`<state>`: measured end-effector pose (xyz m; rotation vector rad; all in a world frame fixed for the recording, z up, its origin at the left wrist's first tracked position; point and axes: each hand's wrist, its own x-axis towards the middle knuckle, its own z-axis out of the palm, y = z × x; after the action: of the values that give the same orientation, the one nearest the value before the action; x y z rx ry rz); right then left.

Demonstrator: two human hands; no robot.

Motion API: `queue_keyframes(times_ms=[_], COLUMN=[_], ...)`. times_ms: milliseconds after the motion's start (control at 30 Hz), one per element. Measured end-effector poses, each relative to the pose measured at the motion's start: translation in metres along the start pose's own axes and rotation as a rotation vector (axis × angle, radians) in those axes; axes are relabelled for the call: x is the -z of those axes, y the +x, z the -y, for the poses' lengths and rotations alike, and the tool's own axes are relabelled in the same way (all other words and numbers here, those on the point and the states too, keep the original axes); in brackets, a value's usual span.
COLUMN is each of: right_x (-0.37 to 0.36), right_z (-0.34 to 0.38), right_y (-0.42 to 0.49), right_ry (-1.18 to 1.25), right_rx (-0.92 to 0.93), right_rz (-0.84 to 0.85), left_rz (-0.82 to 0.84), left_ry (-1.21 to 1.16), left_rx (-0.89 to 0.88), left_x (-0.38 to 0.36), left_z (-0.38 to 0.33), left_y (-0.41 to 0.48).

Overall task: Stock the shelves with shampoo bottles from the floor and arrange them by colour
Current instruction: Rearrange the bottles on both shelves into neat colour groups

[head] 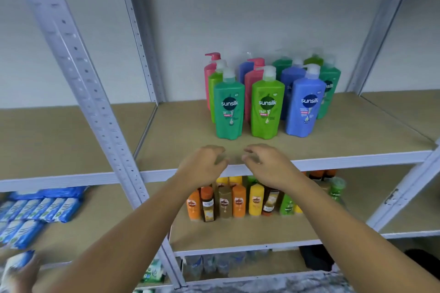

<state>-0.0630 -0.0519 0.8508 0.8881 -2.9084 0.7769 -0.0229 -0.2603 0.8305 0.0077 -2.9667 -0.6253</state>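
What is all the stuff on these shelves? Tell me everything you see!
Big pump bottles: about a dozen; green, blue, pink; clustered on the upper shelf, colours mixed.
Small bottles: roughly a dozen; orange, yellow, brown, green; shelf below.
Blue packets: several, count unclear; lower shelf at left.
Shelf frame: one, pale grey metal with brown boards.
Left hand: one, empty, fingers curled, over the shelf's front edge.
Right hand: one, empty, beside it.

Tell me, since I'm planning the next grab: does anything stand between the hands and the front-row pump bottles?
Nothing visible: only bare brown shelf board separates the left hand and right hand from the front teal-green bottle.
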Motion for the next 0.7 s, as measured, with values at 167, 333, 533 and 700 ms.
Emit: queue_keyframes(times_ms=[167, 333, 533, 700], right_x=[-0.012, -0.025, -0.042, -0.052], right_z=[-0.020, -0.037, -0.040, -0.034], right_y=[0.042, 0.075, 0.112, 0.124], right_ry=[0.054, 0.216, 0.439, 0.545], right_rx=[-0.057, -0.050, 0.008, 0.021], right_rz=[-0.011, 0.018, -0.032, -0.201], left_rz=[-0.043, -0.074, -0.049, -0.058], left_ry=[-0.053, -0.139, -0.164, -0.336], left_rx=[0.112, 0.208, 0.267, 0.194], left_x=[-0.010, -0.015, -0.013, -0.009], left_z=[0.018, 0.030, 0.043, 0.054], left_y=[0.036, 0.063, 0.082, 0.097])
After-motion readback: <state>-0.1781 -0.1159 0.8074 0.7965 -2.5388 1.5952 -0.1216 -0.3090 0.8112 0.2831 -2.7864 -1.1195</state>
